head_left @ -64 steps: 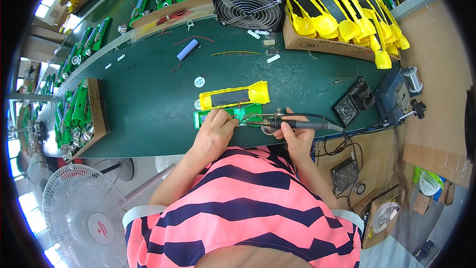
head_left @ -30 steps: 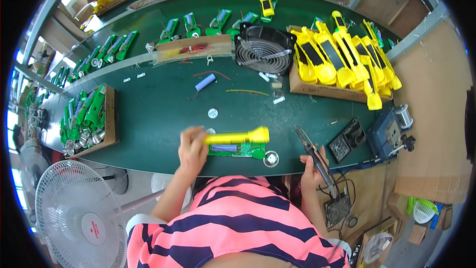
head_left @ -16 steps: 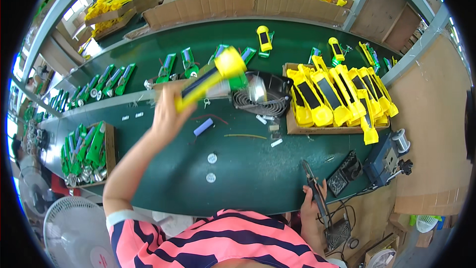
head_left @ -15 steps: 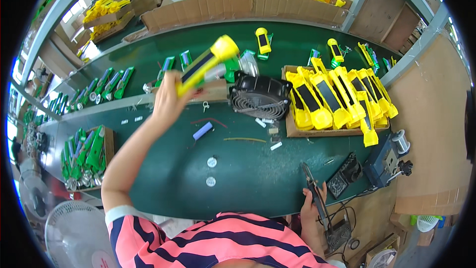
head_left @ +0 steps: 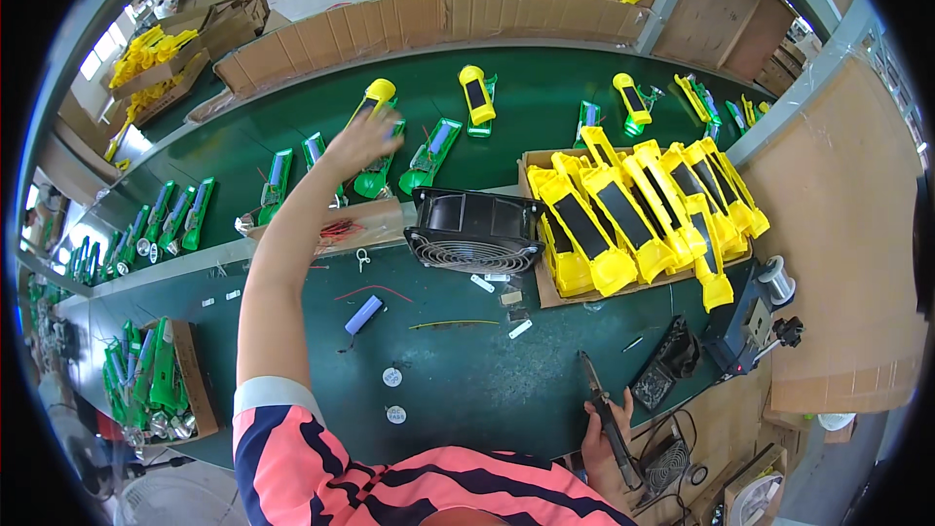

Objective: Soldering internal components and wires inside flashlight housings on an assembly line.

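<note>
My left hand (head_left: 360, 144) reaches over the green belt at the back, its fingers apart and slightly blurred. Just beyond it lies a yellow flashlight housing (head_left: 378, 93) with a dark panel, partly hidden by the hand. Beneath and beside the fingers are green flashlight halves; one (head_left: 431, 156) carries a purple battery cell. Low on the right, my right hand (head_left: 606, 433) is closed around a dark soldering iron (head_left: 612, 419), its tip pointing away from me over the table edge.
A carton of yellow housings (head_left: 623, 224) stands right of a black fan (head_left: 474, 231). A soldering station (head_left: 745, 331), solder spool (head_left: 776, 281) and iron stand (head_left: 670, 365) sit at the right. A box of green halves (head_left: 161, 380) is at left; a loose battery (head_left: 364, 315) lies mid-table.
My left hand has carried the yellow housing forward onto the belt, and its fingers have spread. The right hand keeps the soldering iron. The whole view has shifted slightly.
</note>
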`<state>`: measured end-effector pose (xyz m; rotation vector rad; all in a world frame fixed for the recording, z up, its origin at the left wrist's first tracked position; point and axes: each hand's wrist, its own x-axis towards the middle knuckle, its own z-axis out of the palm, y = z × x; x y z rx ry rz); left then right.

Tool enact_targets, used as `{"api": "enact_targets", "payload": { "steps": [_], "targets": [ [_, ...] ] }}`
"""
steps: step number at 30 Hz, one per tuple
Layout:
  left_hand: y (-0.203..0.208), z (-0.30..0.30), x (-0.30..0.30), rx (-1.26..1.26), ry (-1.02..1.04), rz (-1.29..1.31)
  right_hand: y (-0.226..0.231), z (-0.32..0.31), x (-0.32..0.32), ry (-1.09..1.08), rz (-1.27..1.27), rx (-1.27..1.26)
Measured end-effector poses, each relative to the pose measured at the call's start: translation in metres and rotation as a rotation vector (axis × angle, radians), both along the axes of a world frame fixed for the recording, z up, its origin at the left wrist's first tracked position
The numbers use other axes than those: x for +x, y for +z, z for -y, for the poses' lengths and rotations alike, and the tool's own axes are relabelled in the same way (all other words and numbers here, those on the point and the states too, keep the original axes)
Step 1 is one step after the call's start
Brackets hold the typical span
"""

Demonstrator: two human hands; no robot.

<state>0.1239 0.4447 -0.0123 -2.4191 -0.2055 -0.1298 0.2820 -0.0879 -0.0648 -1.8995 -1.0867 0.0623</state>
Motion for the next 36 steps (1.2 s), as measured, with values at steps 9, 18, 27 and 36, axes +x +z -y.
{"api": "enact_targets", "payload": {
  "steps": [9, 18, 27, 36],
  "targets": [
    [0.107, 0.066, -0.01, 0.021, 0.098, 0.188, 0.004, -0.001, 0.003, 0.041, 0.068, 0.118],
    [0.144, 0.307, -0.049, -0.413, -0.017, 0.041, 0.061, -0.026, 0.101, -0.21, 0.437, 0.216],
    [0.016, 0.422, -0.082, -0.848, 0.325, 0.137, 0.052, -0.062, 0.16, -0.241, 0.271, 0.178],
    [0.008, 0.435, -0.04, -0.909, 0.125, 0.336, 0.059, -0.016, 0.122, -0.348, 0.224, 0.431]
  ]
}}
